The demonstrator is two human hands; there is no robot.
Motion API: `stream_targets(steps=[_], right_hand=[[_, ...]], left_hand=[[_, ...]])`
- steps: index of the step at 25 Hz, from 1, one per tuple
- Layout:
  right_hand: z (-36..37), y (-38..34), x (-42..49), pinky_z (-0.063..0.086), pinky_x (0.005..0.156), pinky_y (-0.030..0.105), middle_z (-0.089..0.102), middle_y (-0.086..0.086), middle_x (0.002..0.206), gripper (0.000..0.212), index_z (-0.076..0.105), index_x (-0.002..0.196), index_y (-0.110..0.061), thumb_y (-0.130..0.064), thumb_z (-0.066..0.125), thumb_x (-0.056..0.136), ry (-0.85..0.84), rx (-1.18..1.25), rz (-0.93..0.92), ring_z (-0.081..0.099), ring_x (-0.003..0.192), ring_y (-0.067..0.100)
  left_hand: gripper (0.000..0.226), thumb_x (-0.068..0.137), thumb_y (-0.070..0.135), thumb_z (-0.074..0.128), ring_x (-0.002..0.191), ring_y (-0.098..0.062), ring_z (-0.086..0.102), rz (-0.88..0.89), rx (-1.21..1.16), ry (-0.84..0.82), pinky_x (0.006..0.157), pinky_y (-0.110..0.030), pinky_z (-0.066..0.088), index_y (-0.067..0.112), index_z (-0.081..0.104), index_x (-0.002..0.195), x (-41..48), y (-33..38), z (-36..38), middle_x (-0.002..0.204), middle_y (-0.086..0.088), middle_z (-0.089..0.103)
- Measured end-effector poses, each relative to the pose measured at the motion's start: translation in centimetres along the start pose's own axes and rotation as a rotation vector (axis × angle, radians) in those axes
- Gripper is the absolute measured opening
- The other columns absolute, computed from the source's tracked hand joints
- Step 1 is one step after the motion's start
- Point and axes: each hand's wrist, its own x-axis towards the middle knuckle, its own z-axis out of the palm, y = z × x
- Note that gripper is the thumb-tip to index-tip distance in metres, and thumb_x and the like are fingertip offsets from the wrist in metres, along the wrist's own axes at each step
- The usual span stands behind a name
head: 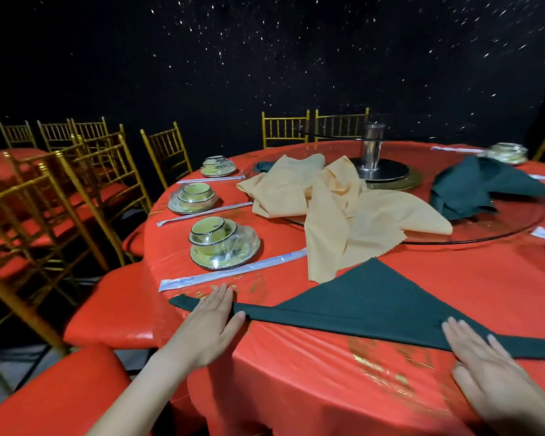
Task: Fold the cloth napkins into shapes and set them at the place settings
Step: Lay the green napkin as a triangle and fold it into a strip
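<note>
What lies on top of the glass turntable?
Peach napkins, a crumpled green napkin and a steel stand lie on the turntable. What they cover cannot be seen.

At the near edge of the table (pixel 438 278), folded napkin (pixel 359 297) lying flat, left hand (pixel 208 322) on its left end, right hand (pixel 485 369) on its right. Behind it, loose napkins (pixel 337 209) spilling off the turntable (pixel 501 221). Along the left rim, bowl sets (pixel 224 243), chopsticks (pixel 233 272) beside each.

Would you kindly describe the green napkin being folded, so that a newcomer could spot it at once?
On the round red table, look at the near edge, where the left hand and right hand rest with flat fingers. The folded green napkin lies there as a flat, wide triangle. The loose green napkin and peach napkins are crumpled, farther in by the glass turntable.
</note>
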Motion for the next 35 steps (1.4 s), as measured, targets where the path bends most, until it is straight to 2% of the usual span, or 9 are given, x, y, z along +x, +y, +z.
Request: stream_targets(steps=[3,6,11,14,22,26,29,32,35], right_hand=[[-0.3,-0.3,0.1,-0.019,0.103,0.006,0.018,-0.002,0.151,0.083,0.019,0.146,-0.008,-0.043,0.008,0.072,0.166,0.004,-0.022,-0.012,0.138,0.004],[-0.7,-0.1,-0.7,-0.024,0.100,0.006,-0.010,-0.018,0.147,0.071,-0.017,0.139,-0.026,-0.049,-0.002,0.074,0.055,0.099,-0.062,-0.016,0.135,-0.004],[-2.3,0.2,-0.6,0.024,0.107,0.017,0.047,-0.017,0.137,0.038,0.050,0.132,-0.028,-0.038,0.048,0.095,0.242,0.153,-0.022,0.040,0.131,0.002],[-3.2,0.8,-0.3,0.042,0.091,0.026,0.064,-0.021,0.112,0.019,0.066,0.106,-0.031,-0.038,0.054,0.093,0.216,0.163,-0.038,0.057,0.109,0.006],[-3.6,0.7,2.6,0.039,0.073,0.028,0.054,-0.018,0.080,0.005,0.058,0.087,-0.034,-0.030,0.059,0.090,0.202,0.302,0.043,0.053,0.086,0.010],[-3.1,0.5,2.9,0.040,0.081,0.030,0.056,-0.013,0.088,0.004,0.063,0.084,-0.029,-0.029,0.061,0.088,0.216,0.272,0.056,0.054,0.093,0.012],[-2.7,0.1,2.8,0.045,0.084,0.032,0.062,-0.012,0.096,0.007,0.069,0.087,-0.025,-0.020,0.066,0.083,0.232,0.207,0.054,0.060,0.095,0.017],[-1.4,-0.8,2.8,0.052,0.091,0.039,0.067,-0.002,0.115,0.036,0.071,0.104,-0.020,-0.005,0.059,0.074,0.285,0.154,-0.033,0.066,0.101,0.021],[-1.4,-2.1,2.3,0.011,0.115,0.028,0.041,0.000,0.145,0.063,0.049,0.136,-0.015,-0.037,0.015,0.087,0.170,0.134,-0.127,0.037,0.136,0.013]], left_hand=[[0.101,0.077,0.079,0.011,0.143,-0.018,0.019,0.210,0.068,0.173,0.115,-0.028,0.008,0.009,0.026,0.147,0.5,4.4,0.5,0.153,-0.002,0.019],[0.048,0.088,0.042,0.050,0.122,-0.021,0.053,0.430,0.030,0.240,0.104,-0.031,0.039,0.017,0.056,0.129,1.2,8.8,2.2,0.133,-0.001,0.056],[0.020,0.084,0.038,0.055,0.086,-0.021,0.065,0.404,0.047,0.215,0.068,-0.030,0.051,0.027,0.070,0.091,2.0,10.4,2.2,0.087,0.008,0.069],[0.022,0.090,0.039,0.050,0.095,-0.017,0.063,0.341,0.037,0.193,0.075,-0.030,0.047,0.030,0.068,0.099,1.8,10.5,1.5,0.098,0.011,0.069],[0.025,0.091,0.030,0.054,0.109,-0.020,0.053,0.193,0.066,0.126,0.086,-0.034,0.044,0.030,0.063,0.115,3.6,11.3,1.3,0.110,0.007,0.058],[0.036,0.093,0.027,0.045,0.124,-0.018,0.048,0.413,-0.057,0.207,0.100,-0.030,0.040,0.021,0.057,0.127,2.7,14.8,2.1,0.132,0.007,0.054],[0.067,0.090,0.048,0.014,0.140,-0.015,0.029,0.583,-0.008,0.123,0.115,-0.027,0.016,0.016,0.039,0.142,1.6,19.1,4.2,0.151,0.001,0.034],[0.072,0.088,0.052,0.013,0.140,-0.019,0.030,0.607,0.104,0.161,0.112,-0.034,0.010,0.011,0.039,0.142,2.0,21.2,5.8,0.150,-0.004,0.035],[0.066,0.092,0.051,0.019,0.131,-0.017,0.045,0.580,0.118,0.135,0.108,-0.034,0.024,0.011,0.051,0.134,2.4,21.2,6.6,0.141,-0.003,0.046]])
